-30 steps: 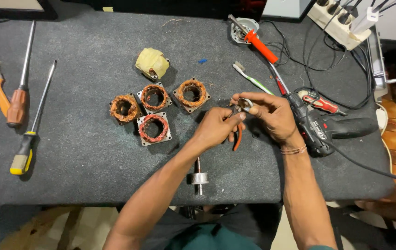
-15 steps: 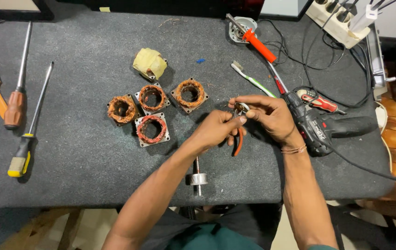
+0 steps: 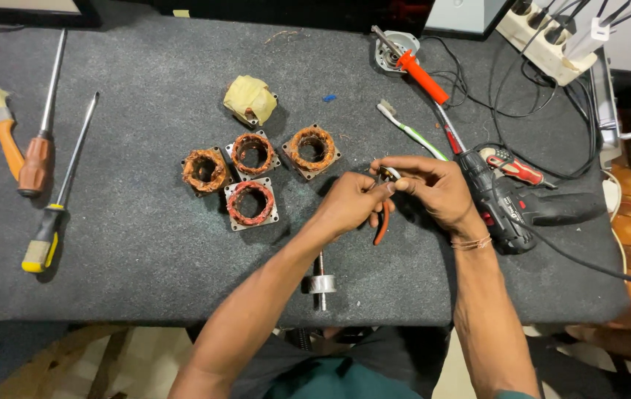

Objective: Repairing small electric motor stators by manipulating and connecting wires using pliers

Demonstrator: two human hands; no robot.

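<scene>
**Bare arms, a thread at one wrist**

Both forearms are bare, with no sleeves, gloves or rings in view. The right hand (image 3: 437,191) has a thin thread band (image 3: 472,242) looped around its wrist. The left hand (image 3: 348,203) wears nothing. A dark green garment (image 3: 315,380) shows at the bottom edge.

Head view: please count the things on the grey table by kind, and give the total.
Copper-wound stators: 4
Taped yellow stator: 1
Screwdrivers: 2
Brush: 1
Toothbrush: 1
Soldering iron: 1
Drill: 1
Rotor shaft: 1
Orange pliers: 1
Total: 13
</scene>
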